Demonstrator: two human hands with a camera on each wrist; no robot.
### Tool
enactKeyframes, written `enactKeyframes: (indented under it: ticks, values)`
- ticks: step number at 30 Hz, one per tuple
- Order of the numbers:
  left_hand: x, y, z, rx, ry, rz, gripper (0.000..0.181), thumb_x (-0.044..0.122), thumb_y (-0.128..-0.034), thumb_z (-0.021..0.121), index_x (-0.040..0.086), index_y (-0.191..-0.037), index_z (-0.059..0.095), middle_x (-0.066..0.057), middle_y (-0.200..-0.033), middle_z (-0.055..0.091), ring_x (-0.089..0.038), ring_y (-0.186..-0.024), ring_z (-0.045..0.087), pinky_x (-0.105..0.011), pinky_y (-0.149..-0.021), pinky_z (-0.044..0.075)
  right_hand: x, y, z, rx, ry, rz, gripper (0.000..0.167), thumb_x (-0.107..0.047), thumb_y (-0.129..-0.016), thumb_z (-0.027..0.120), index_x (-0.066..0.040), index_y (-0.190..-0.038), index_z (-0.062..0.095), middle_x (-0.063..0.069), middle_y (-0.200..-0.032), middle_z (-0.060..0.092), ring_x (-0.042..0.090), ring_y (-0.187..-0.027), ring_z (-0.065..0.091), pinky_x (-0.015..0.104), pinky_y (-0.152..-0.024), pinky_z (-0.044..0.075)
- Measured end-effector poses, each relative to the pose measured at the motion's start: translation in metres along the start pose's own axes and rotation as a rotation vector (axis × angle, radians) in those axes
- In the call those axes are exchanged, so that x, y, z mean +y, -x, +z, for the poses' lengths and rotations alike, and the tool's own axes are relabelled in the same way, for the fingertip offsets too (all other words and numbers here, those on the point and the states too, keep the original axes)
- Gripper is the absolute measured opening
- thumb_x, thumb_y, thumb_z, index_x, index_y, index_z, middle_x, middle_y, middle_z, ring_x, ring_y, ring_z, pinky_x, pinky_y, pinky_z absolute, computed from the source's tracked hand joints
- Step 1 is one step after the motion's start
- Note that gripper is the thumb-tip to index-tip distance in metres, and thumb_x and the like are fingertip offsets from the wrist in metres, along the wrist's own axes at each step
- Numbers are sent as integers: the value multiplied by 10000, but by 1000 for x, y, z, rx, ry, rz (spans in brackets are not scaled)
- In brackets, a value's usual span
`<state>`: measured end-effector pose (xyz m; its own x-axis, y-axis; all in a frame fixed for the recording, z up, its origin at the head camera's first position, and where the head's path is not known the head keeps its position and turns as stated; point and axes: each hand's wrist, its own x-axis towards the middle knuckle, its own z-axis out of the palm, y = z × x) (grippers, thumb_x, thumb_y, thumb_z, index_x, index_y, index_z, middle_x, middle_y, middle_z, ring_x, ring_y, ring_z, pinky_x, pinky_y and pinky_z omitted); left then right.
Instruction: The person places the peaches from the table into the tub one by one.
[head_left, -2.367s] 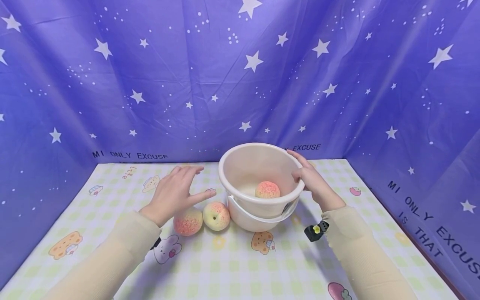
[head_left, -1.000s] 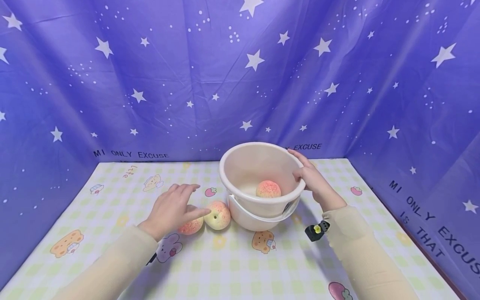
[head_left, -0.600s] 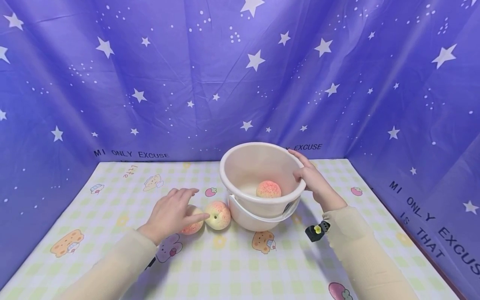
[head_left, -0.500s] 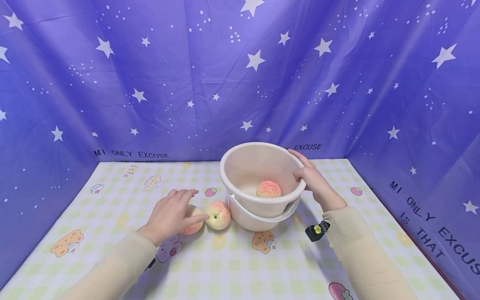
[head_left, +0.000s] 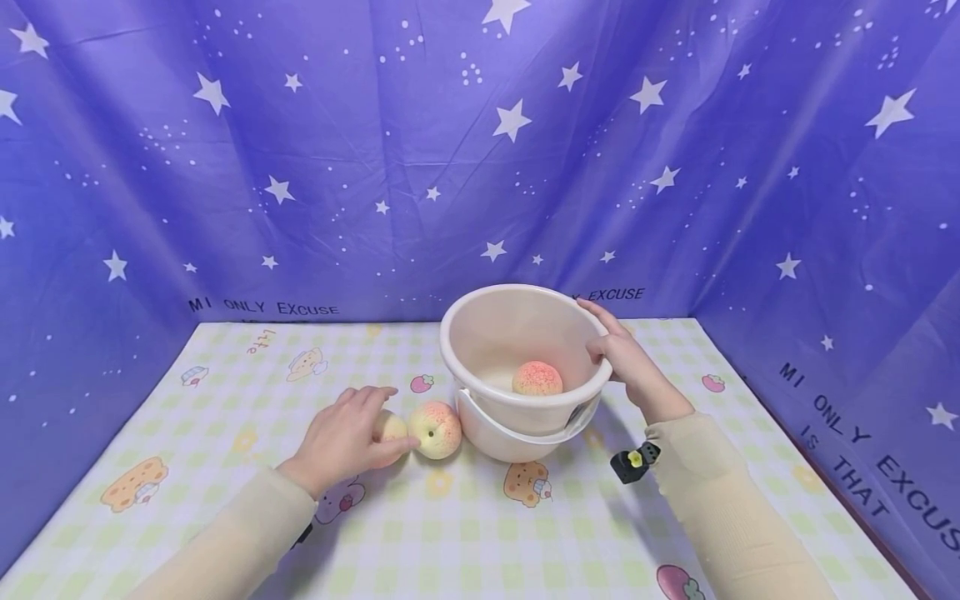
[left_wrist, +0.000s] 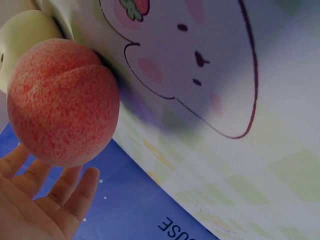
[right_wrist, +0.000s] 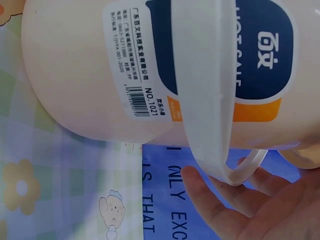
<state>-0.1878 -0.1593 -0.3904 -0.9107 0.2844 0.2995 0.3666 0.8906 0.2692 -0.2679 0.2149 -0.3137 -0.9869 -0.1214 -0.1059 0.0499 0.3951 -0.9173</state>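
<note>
My right hand [head_left: 633,367] grips the rim of a pale bucket [head_left: 498,429] at its right side, thumb inside and fingers outside. One peach [head_left: 537,379] lies inside the bucket. Left of it, two more peaches sit side by side on the cloth. The nearer-to-bucket peach [head_left: 435,431] touches or almost touches the bucket wall. Over the other peach [head_left: 388,427] is my left hand [head_left: 339,439], partly hiding it. In the left wrist view that red peach [left_wrist: 62,102] has my extended, parted fingertips [left_wrist: 90,175] at its far side; the thumb is out of sight.
The bucket's white handle [right_wrist: 205,90] hangs down against its labelled side. A checked cartoon tablecloth [head_left: 465,533] covers the table. A blue starry curtain [head_left: 420,150] rises behind it and on both sides.
My left hand has come down from above the left peach to beside and over it, with the thumb lower. The right hand, bucket and peaches stay about where they were.
</note>
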Motion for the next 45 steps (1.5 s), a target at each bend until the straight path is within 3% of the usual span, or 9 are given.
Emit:
enactKeyframes:
  ticks: [14, 20, 35, 45]
  values:
    - [0, 5, 8, 4, -14, 2, 781, 643, -770, 719, 73, -1290, 602, -88, -1203, 674, -288, -1067, 619, -451, -765, 552, 1, -3, 0, -8, -1, 8, 983, 11, -688, 418, -315, -1586, 184, 193, -1583, 259, 337, -1088, 512, 304, -684, 485]
    - [0, 6, 11, -20, 2, -7, 797, 656, -767, 714, 78, -1302, 590, -89, -1220, 664, -304, -1106, 610, -475, -769, 557, -1, -2, 1, -10, -11, 12, 975, 10, -698, 418, -315, -1587, 182, 192, -1590, 251, 351, -1164, 480, 304, -704, 484]
    - [-4, 6, 16, -82, -3, -35, 829, 659, -767, 711, 73, -1334, 563, -106, -1259, 632, -320, -1132, 602, -485, -736, 565, 1, 0, 1, -7, -14, 16, 986, 9, -689, 417, -319, -1587, 179, 185, -1597, 241, 357, -1175, 473, 307, -712, 477]
    - [-4, 6, 21, -82, 8, -40, 840, 634, -754, 742, 52, -1329, 554, -142, -1272, 609, -342, -1110, 620, -498, -737, 570, 1, 0, 0, -4, -12, 16, 985, 10, -688, 414, -314, -1588, 178, 188, -1596, 241, 353, -1153, 485, 307, -698, 479]
